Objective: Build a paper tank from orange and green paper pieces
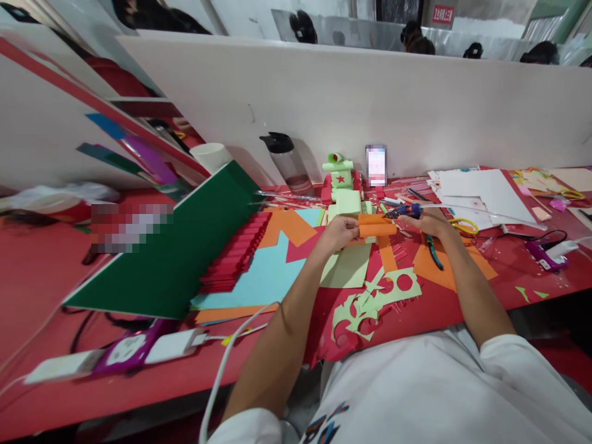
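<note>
My left hand (pixel 341 233) pinches the left end of an orange piece of rolled paper (pixel 377 230). In my right hand (pixel 428 223) is a blue hot glue gun (pixel 407 211), its nozzle pointing left at the paper's upper edge. A long clear glue stick (pixel 490 214) runs out of its back. Just beyond my hands stands a light green paper model (pixel 342 179) with a red star and red sides. Below them lie a light green sheet (pixel 345 271) and a cut-out green scrap (pixel 382 296).
Green-handled pliers (pixel 435 254) and yellow scissors (pixel 464 227) lie to the right. A phone (pixel 376 165) and a bottle (pixel 289 163) stand by the white partition (pixel 324 92). Folded red paper strips (pixel 235 253) and a leaning green board (pixel 171 253) are left. A white cable (pixel 222 364) crosses the table edge.
</note>
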